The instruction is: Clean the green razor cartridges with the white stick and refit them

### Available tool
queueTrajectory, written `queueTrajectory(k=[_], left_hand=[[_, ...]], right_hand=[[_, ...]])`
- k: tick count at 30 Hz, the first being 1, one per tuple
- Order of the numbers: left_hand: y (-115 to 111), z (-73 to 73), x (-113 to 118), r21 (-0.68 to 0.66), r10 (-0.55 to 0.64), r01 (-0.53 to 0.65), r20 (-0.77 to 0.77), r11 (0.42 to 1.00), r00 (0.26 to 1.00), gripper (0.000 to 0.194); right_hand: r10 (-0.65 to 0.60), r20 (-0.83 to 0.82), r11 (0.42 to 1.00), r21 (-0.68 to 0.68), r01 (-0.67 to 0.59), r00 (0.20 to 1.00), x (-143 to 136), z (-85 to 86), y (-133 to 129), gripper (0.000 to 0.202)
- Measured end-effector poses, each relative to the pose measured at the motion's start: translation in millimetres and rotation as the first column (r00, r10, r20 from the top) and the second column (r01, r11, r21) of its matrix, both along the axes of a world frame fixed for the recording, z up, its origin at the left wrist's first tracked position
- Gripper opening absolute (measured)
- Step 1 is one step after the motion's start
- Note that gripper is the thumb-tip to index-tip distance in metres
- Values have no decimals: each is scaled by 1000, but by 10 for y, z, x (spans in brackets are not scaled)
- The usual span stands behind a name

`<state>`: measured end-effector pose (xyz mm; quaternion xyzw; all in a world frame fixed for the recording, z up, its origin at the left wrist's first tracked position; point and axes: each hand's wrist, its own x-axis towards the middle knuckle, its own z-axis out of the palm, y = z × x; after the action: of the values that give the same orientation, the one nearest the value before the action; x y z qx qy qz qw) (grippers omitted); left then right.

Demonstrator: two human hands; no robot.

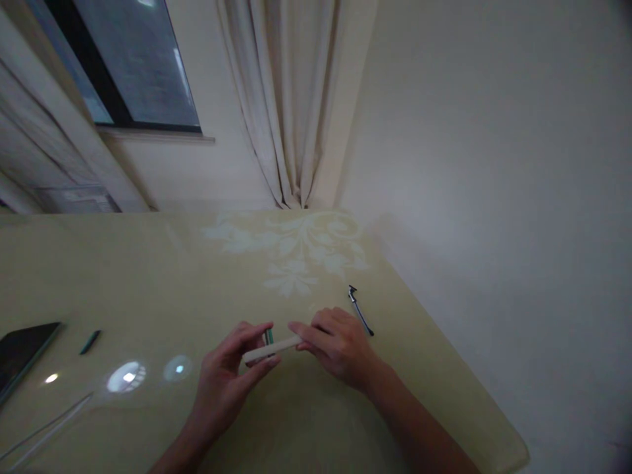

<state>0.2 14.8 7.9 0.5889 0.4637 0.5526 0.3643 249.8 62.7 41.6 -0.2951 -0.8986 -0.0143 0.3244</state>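
Note:
My left hand [230,372] holds a small green and dark piece [268,337] between thumb and fingertips, just above the table. My right hand [340,342] is closed on one end of a pale, flat stick [271,349]. The stick's other end reaches between my left thumb and fingers and crosses the small piece; whether the two touch is too small to tell. Beyond my right hand, a dark razor-like tool with a thin handle [362,315] lies on the table.
The pale green table [148,263] has a right edge running diagonally beside a wall. At the left lie a dark flat panel [24,352], a small green and black piece [90,342] and a thin white cable [54,428]. Curtains [291,99] hang behind the table.

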Motion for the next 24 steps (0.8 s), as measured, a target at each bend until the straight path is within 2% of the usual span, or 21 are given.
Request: queueTrajectory(k=[6,12,17,22,24], left_hand=[[11,-5,-37,19,6,-6,31,1000,999,38],[29,-36,-50,12,31,-31,32,999,999,40],[51,-27,-13,33,10,-11,27,999,1000,40],[54,-27,-3,41,23,-23,-4,999,1000,40],[52,-15,-6,47,28,-28,2,999,1000,40]], right_hand=[[-93,-67,996,-9,93,993,86,9,57,43],[-17,-34,1000,-14,17,999,34,-8,25,43],[-77,-48,997,-4,77,996,60,-9,46,42],[-26,-30,1000,3,26,999,26,-26,34,43],[-53,-48,999,0,53,997,35,-21,38,43]])
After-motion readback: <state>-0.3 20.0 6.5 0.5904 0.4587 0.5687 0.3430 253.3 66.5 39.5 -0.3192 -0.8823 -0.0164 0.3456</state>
